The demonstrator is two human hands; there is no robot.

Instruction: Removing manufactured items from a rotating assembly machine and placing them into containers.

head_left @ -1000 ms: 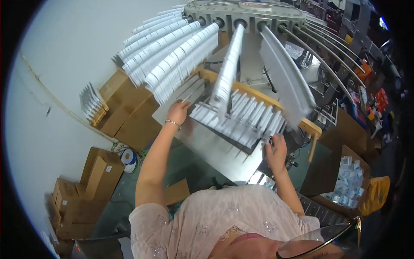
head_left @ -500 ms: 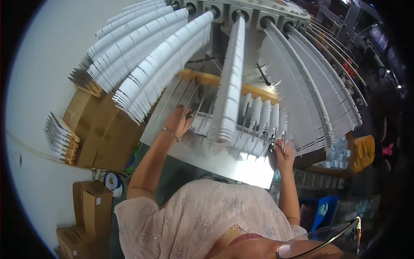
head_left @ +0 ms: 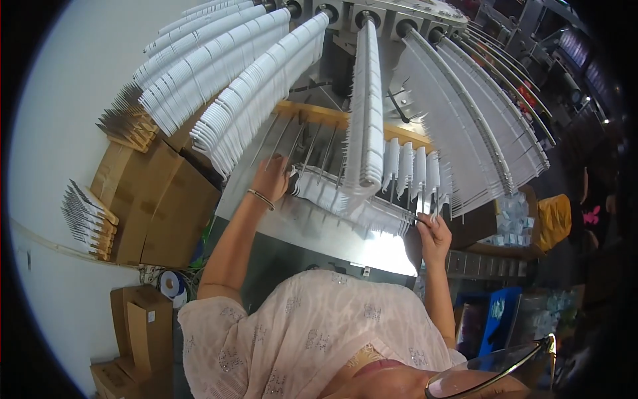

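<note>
A pale wall (head_left: pixel 73 100) runs along the left, with boxes (head_left: pixel 156 206) below it and spiked racks (head_left: pixel 90 216) beside them; a metal table (head_left: pixel 249 199) stands in the middle, bright with glare at its near right part; at the far side a machine (head_left: pixel 399 10) spreads its rods outward, the left ones thick with white pieces (head_left: pixel 266 83), one loaded rod (head_left: pixel 367 100) pointing nearly straight at the person.

On the table lies a wooden bar (head_left: pixel 332 118) with thin pins, white rolls (head_left: pixel 407 166) on the right ones; nearer, a white strip (head_left: pixel 325 194) spans between the hands, partly hidden by the loaded rod; the right hand (head_left: pixel 435 241) pinches its dark right end between the fingers; the left hand (head_left: pixel 269 178) is at its left end, fingers bent, their closure too hidden to tell; yellow bag (head_left: pixel 553 223) farther right.
</note>
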